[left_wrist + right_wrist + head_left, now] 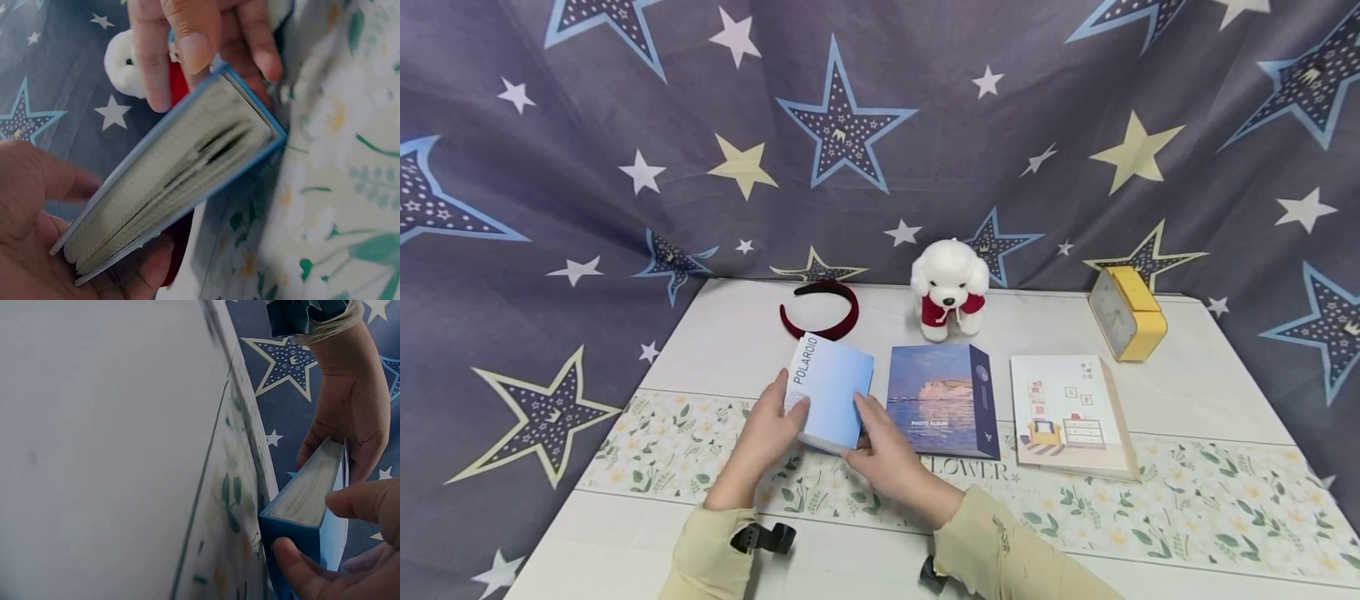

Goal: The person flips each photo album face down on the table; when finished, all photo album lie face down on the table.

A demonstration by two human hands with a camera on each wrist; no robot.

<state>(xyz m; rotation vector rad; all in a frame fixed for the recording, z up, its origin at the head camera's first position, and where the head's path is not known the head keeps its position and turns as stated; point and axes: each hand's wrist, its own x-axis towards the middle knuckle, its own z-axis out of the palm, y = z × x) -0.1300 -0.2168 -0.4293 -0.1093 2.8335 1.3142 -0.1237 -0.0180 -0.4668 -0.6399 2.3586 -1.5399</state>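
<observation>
Both hands hold a light blue photo album point(833, 396) with "POLAROID" on its cover, raised and tilted over the table. My left hand point(770, 423) grips its left side, thumb on the cover and fingers beneath. At the opposite side, my right hand point(889, 457) holds the lower right corner. In the left wrist view the page edges point(169, 181) face the camera between the two covers. The right wrist view has the blue spine point(294, 537) by the right hand's fingers. A second, dark blue photo album point(936, 400) lies just right of the right hand.
Behind the held album lies a dark red headband point(850, 312). A white plush dog point(950, 279) in a red top stands at the back middle. To the right are a white illustrated album point(1063, 412) and a yellow clock point(1138, 329). A star-patterned curtain point(880, 217) hangs behind the table.
</observation>
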